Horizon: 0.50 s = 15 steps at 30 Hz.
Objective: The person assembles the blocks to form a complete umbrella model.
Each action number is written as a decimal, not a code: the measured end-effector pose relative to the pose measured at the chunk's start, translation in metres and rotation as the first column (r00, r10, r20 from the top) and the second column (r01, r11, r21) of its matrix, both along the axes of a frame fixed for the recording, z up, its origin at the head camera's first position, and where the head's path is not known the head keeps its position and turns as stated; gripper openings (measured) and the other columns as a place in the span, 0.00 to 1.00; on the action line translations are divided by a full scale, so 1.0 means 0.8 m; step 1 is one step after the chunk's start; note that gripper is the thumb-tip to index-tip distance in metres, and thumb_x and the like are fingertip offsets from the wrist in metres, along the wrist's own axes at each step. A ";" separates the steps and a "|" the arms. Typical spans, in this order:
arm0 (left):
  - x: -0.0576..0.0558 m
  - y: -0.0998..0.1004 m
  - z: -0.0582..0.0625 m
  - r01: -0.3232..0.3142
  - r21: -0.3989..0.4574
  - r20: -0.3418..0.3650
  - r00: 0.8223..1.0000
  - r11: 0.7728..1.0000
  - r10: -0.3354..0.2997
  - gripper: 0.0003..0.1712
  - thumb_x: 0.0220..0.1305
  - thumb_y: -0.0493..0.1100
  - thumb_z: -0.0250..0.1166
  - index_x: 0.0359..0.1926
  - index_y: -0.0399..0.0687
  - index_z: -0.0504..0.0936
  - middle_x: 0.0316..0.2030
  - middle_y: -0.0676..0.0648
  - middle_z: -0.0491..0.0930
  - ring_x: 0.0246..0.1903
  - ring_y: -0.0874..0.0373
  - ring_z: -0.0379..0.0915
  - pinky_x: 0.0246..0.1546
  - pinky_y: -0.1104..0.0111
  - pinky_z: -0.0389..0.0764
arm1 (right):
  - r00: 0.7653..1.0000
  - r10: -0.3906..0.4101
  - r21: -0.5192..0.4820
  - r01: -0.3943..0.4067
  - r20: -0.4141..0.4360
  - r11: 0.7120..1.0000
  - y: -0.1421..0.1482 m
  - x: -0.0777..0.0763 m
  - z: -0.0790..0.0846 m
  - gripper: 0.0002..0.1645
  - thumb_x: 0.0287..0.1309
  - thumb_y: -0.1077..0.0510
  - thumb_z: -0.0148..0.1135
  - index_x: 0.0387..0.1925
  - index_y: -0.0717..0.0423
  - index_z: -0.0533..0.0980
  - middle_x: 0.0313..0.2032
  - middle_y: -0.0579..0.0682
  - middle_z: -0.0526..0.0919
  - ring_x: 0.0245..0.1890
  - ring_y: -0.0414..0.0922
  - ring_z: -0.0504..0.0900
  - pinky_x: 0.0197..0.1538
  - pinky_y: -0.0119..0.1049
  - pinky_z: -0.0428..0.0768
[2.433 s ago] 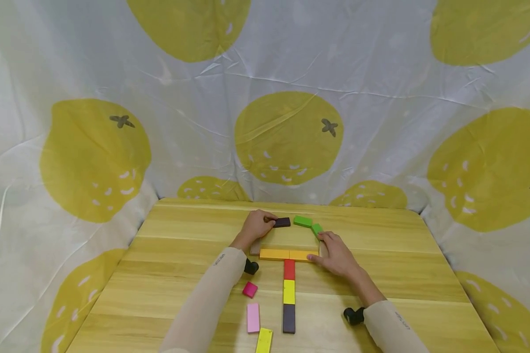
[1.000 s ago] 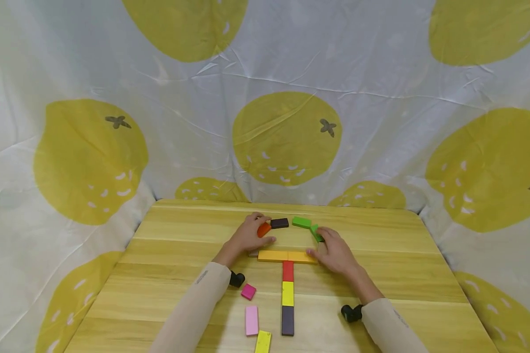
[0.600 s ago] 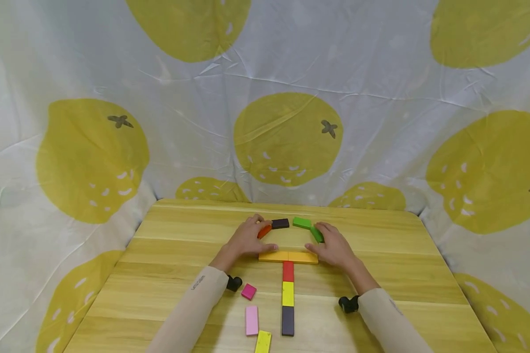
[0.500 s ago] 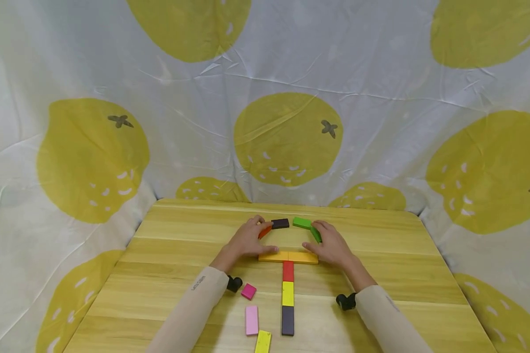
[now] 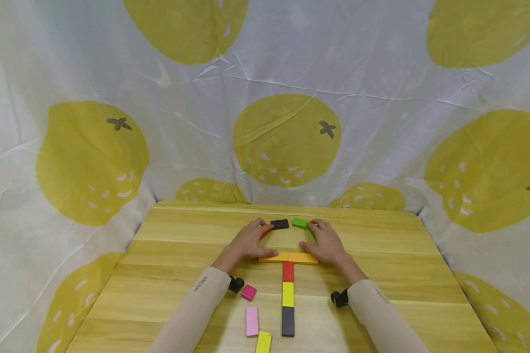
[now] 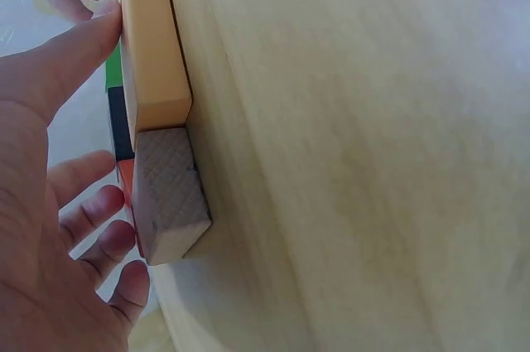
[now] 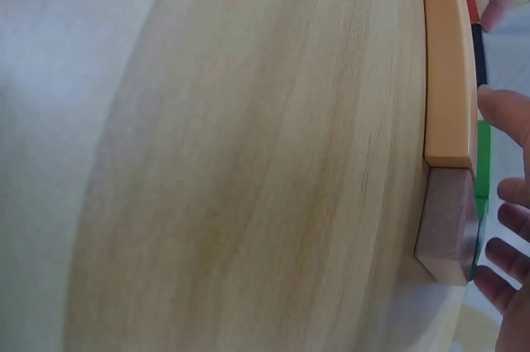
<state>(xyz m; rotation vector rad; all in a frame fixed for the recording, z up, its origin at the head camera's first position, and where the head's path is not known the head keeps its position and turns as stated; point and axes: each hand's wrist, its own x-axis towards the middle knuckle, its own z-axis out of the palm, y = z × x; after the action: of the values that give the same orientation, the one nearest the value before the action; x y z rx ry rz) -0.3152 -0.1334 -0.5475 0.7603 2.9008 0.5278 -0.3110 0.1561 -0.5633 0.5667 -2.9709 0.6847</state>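
On the wooden table (image 5: 388, 264), the red-orange block (image 5: 265, 233) slants, its long axis running far-right toward the black block (image 5: 279, 224); the slanted green block (image 5: 312, 234) mirrors it — far end leftward. Around them curve the left hand (image 5: 246, 240) and right hand (image 5: 329, 242), released — fingers spread, loosely bent, thumbs reaching inward by the orange blocks (image 5: 304, 258).

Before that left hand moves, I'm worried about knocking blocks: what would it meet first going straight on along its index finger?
Probably the far black block, just ahead of the left hand; whether the two touch is unclear.
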 end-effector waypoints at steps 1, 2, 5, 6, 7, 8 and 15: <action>0.000 0.000 0.001 0.001 -0.003 0.000 1.000 1.000 -0.001 0.53 0.54 0.74 0.70 0.74 0.51 0.71 0.61 0.45 0.70 0.56 0.49 0.70 0.57 0.54 0.76 | 1.000 -0.002 0.003 0.002 -0.001 1.000 -0.001 0.000 0.000 0.44 0.64 0.40 0.66 0.71 0.62 0.70 0.70 0.61 0.70 0.68 0.62 0.68 0.69 0.62 0.71; 0.000 0.000 0.002 0.003 -0.006 0.001 1.000 1.000 -0.003 0.53 0.54 0.74 0.70 0.74 0.51 0.71 0.61 0.45 0.70 0.57 0.49 0.70 0.57 0.54 0.76 | 1.000 -0.004 0.010 0.004 -0.004 1.000 -0.001 0.000 0.000 0.43 0.64 0.39 0.66 0.71 0.62 0.70 0.70 0.61 0.70 0.68 0.61 0.69 0.68 0.61 0.71; 0.000 0.001 0.003 0.005 -0.009 0.000 1.000 1.000 -0.005 0.52 0.54 0.74 0.71 0.73 0.52 0.73 0.61 0.45 0.71 0.57 0.48 0.70 0.56 0.54 0.77 | 1.000 -0.010 0.041 0.010 -0.003 0.999 -0.002 -0.001 -0.002 0.43 0.64 0.39 0.65 0.71 0.61 0.71 0.69 0.60 0.70 0.68 0.60 0.69 0.69 0.60 0.72; 0.000 0.001 0.003 0.004 -0.009 0.001 1.000 1.000 -0.004 0.52 0.54 0.74 0.71 0.73 0.52 0.73 0.61 0.45 0.71 0.56 0.48 0.70 0.56 0.54 0.77 | 1.000 -0.009 0.054 0.009 -0.003 0.998 -0.002 -0.001 -0.002 0.43 0.64 0.39 0.65 0.70 0.61 0.71 0.69 0.60 0.70 0.68 0.60 0.69 0.69 0.59 0.72; 0.000 0.001 0.003 0.002 -0.011 0.004 1.000 1.000 -0.002 0.52 0.54 0.74 0.71 0.73 0.52 0.73 0.61 0.45 0.71 0.56 0.48 0.70 0.56 0.54 0.77 | 1.000 -0.007 0.063 0.007 -0.004 0.998 -0.002 -0.002 -0.003 0.42 0.64 0.39 0.65 0.70 0.61 0.72 0.69 0.60 0.70 0.68 0.60 0.69 0.69 0.59 0.72; 0.000 0.002 0.003 0.000 -0.017 0.005 1.000 1.000 0.000 0.52 0.54 0.74 0.71 0.73 0.52 0.73 0.61 0.45 0.71 0.56 0.48 0.70 0.56 0.54 0.77 | 1.000 -0.005 0.072 0.005 -0.003 0.997 -0.002 -0.002 -0.003 0.42 0.64 0.39 0.65 0.70 0.60 0.72 0.69 0.59 0.70 0.68 0.60 0.68 0.69 0.59 0.72; -0.002 0.002 0.000 -0.012 -0.020 0.018 1.000 1.000 0.013 0.54 0.53 0.75 0.70 0.74 0.53 0.72 0.62 0.46 0.70 0.59 0.48 0.69 0.59 0.54 0.76 | 1.000 0.020 0.080 -0.020 0.001 0.997 -0.002 0.001 0.000 0.41 0.65 0.39 0.65 0.70 0.60 0.72 0.69 0.60 0.71 0.69 0.60 0.69 0.70 0.59 0.71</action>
<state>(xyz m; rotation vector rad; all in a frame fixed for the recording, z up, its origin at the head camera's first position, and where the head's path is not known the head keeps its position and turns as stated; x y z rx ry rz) -0.3171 -0.1321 -0.5477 0.7315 2.8919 0.5030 -0.3102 0.1541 -0.5629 0.6014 -3.0089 0.5688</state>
